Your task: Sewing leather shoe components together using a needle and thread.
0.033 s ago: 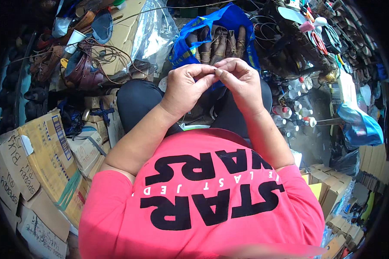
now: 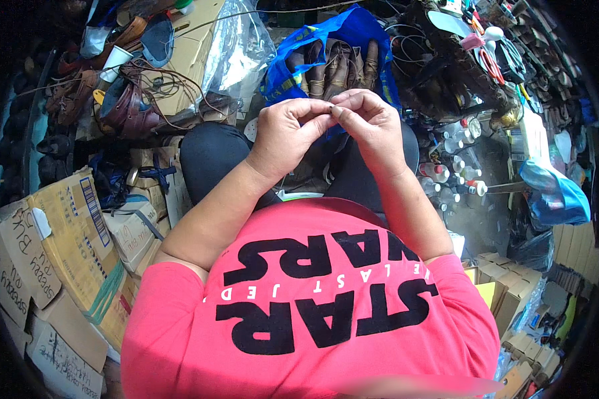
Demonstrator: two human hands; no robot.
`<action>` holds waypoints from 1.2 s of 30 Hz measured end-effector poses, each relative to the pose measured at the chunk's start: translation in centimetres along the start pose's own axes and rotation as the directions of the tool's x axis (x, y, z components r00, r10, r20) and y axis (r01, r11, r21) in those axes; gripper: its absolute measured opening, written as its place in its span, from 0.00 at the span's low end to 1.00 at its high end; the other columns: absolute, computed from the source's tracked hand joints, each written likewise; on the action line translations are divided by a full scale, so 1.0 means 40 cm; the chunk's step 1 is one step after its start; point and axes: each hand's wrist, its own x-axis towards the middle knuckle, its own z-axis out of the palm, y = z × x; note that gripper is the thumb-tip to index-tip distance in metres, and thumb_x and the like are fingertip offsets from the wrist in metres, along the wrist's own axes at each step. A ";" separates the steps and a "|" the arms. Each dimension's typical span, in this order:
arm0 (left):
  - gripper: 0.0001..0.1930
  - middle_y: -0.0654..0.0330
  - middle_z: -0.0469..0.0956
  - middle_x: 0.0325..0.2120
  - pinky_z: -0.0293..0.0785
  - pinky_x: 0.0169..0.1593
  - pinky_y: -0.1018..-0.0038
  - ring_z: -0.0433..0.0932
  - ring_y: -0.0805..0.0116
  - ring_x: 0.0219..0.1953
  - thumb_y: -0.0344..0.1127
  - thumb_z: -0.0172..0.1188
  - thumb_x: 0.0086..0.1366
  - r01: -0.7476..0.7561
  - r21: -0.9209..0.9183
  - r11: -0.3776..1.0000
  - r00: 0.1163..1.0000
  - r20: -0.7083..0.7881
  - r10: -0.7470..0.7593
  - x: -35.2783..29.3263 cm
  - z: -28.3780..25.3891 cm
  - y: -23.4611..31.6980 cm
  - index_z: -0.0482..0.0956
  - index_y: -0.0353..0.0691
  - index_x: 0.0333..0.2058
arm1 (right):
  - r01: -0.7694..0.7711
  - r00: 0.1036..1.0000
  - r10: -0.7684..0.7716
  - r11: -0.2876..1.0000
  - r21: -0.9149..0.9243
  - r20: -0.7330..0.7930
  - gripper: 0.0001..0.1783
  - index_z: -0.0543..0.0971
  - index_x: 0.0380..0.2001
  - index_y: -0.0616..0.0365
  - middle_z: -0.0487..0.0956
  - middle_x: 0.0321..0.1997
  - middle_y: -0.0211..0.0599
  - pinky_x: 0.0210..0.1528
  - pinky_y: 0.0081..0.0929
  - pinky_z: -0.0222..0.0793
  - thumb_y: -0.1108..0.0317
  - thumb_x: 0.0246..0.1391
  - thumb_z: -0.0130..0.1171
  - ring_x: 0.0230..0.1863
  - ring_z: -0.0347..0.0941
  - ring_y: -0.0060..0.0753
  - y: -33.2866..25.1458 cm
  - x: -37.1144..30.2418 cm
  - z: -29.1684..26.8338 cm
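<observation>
Blue plastic is seen in an open bag [image 2: 349, 25] beyond the hands, with brown elongated pieces [image 2: 339, 70] held inside it. Nearer, above and between the dark-clad knees [image 2: 209, 156], a tiny dark piece [image 2: 332, 110] is pinched by the left hand [image 2: 291, 130] and the right hand [image 2: 373, 123]. It is set right where the thumb tips and forefingers meet, mostly covered by them, so its kind cannot be told.

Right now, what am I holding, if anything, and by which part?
Your left hand and right hand meet in a fingertip grip; a tiny dark speck shows there, but what it is, and which part is held, cannot be told.
</observation>
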 end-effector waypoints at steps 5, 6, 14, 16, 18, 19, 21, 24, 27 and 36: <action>0.08 0.62 0.79 0.30 0.72 0.40 0.83 0.75 0.79 0.33 0.25 0.59 0.57 -0.038 0.025 0.999 0.999 0.007 0.038 0.002 0.001 0.003 0.79 0.33 0.37 | 0.000 1.000 0.000 1.000 0.031 0.012 0.04 0.78 0.23 0.63 0.77 0.32 0.36 0.40 0.20 0.66 0.74 0.46 0.60 0.36 0.71 0.22 -0.003 -0.002 -0.005; 0.08 0.62 0.79 0.30 0.72 0.40 0.83 0.75 0.79 0.33 0.25 0.59 0.57 -0.039 0.025 0.999 0.999 0.007 0.039 0.003 0.002 0.002 0.79 0.33 0.37 | -0.004 1.000 0.003 1.000 0.028 0.024 0.04 0.77 0.24 0.63 0.77 0.33 0.35 0.39 0.20 0.67 0.73 0.47 0.59 0.36 0.71 0.21 -0.002 -0.002 -0.007; 0.06 0.63 0.78 0.28 0.72 0.38 0.81 0.75 0.78 0.31 0.28 0.58 0.59 0.147 -0.132 0.980 0.981 0.145 -0.127 -0.005 -0.002 -0.037 0.77 0.33 0.34 | -0.092 0.996 0.083 0.939 0.332 0.040 0.12 0.72 0.39 0.63 0.76 0.37 0.35 0.43 0.20 0.66 0.66 0.55 0.54 0.38 0.71 0.21 0.026 0.001 0.011; 0.06 0.63 0.78 0.28 0.72 0.38 0.81 0.75 0.78 0.31 0.28 0.58 0.59 0.128 -0.316 0.940 0.989 0.113 -0.097 -0.003 0.000 -0.030 0.77 0.33 0.34 | -0.197 0.979 0.204 0.923 0.332 0.015 0.19 0.71 0.42 0.63 0.75 0.42 0.38 0.46 0.24 0.66 0.56 0.59 0.48 0.41 0.71 0.25 0.016 0.000 0.020; 0.05 0.62 0.78 0.29 0.72 0.39 0.81 0.75 0.78 0.31 0.27 0.58 0.59 0.042 -0.406 0.913 0.999 0.032 -0.031 0.004 -0.004 -0.026 0.77 0.34 0.34 | -0.227 0.972 0.187 0.913 0.339 0.145 0.22 0.70 0.45 0.63 0.75 0.42 0.38 0.47 0.25 0.66 0.54 0.59 0.47 0.41 0.72 0.26 0.029 -0.013 -0.001; 0.05 0.61 0.78 0.30 0.72 0.39 0.81 0.75 0.78 0.32 0.27 0.58 0.59 -0.001 -0.421 0.907 1.000 -0.013 -0.005 0.007 -0.009 -0.027 0.76 0.34 0.34 | -0.261 0.958 0.205 0.912 0.317 0.200 0.21 0.70 0.46 0.63 0.75 0.42 0.37 0.46 0.24 0.66 0.56 0.59 0.49 0.40 0.72 0.25 0.023 -0.016 0.000; 0.05 0.62 0.78 0.30 0.72 0.39 0.81 0.74 0.79 0.33 0.26 0.59 0.58 -0.005 -0.366 0.931 0.998 -0.060 -0.018 0.005 -0.017 -0.027 0.77 0.33 0.34 | -0.229 0.949 0.199 0.968 0.101 0.247 0.15 0.73 0.42 0.62 0.76 0.37 0.30 0.43 0.17 0.65 0.67 0.52 0.59 0.37 0.71 0.20 0.020 -0.015 0.006; 0.05 0.63 0.78 0.30 0.71 0.38 0.82 0.74 0.80 0.32 0.26 0.60 0.57 -0.041 -0.382 0.923 0.994 -0.110 -0.001 -0.004 -0.013 -0.028 0.77 0.34 0.33 | -0.202 0.965 0.184 0.976 0.081 0.187 0.13 0.75 0.39 0.62 0.76 0.33 0.28 0.39 0.15 0.65 0.69 0.50 0.61 0.34 0.70 0.17 0.028 -0.014 0.024; 0.05 0.64 0.78 0.29 0.71 0.38 0.82 0.74 0.80 0.31 0.27 0.60 0.57 -0.065 -0.384 0.921 0.988 -0.153 0.006 -0.003 -0.025 -0.035 0.78 0.34 0.32 | -0.201 0.967 0.195 0.979 0.023 0.165 0.10 0.76 0.36 0.62 0.76 0.31 0.26 0.35 0.14 0.65 0.71 0.50 0.61 0.31 0.69 0.15 0.028 -0.003 0.031; 0.04 0.61 0.77 0.24 0.71 0.35 0.80 0.74 0.76 0.27 0.28 0.59 0.58 -0.065 -0.527 0.847 0.980 -0.194 -0.046 0.020 -0.111 -0.087 0.77 0.34 0.30 | 0.047 0.965 0.079 0.886 -0.462 0.250 0.10 0.78 0.37 0.60 0.75 0.28 0.30 0.35 0.18 0.65 0.72 0.49 0.60 0.30 0.68 0.19 0.019 0.031 0.087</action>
